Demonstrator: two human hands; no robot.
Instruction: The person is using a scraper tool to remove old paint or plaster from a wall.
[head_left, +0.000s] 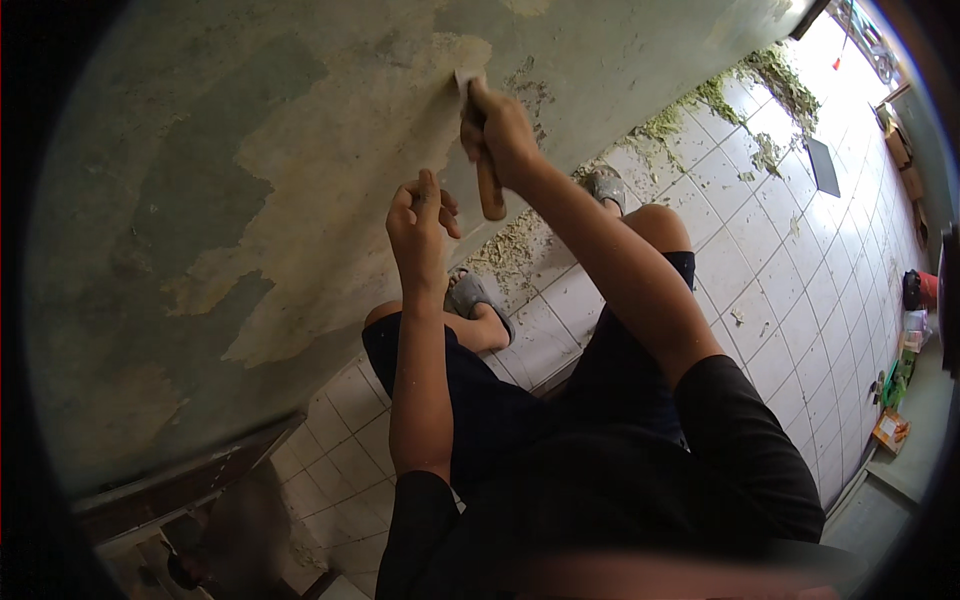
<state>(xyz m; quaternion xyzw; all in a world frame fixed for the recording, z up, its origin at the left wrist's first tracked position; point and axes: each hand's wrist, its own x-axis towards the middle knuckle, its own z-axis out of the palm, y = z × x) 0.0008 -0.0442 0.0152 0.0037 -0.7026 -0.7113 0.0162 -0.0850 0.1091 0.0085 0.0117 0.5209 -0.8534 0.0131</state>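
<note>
Head view. Item: scraper (490, 188), brown-handled, one. Step, as judged: scraping green coating (215, 165) off the wall (345, 125). Advised handling: blade kept low to the surface and worked under a loose edge in short, even strokes; a steep angle or dug-in corner probably gouges what lies beneath. The left hand (418, 222) is best kept out of the blade's path.

Placement: the right hand (507, 132) is closed around the scraper; the blade extends beyond its fingers to the wall, seemingly touching, and the handle end projects below its fist. Left hand: empty, fingers loosely curled, just left of the handle, apart. Chips (512, 250): on the tiled floor (745, 235), below the hands.
</note>
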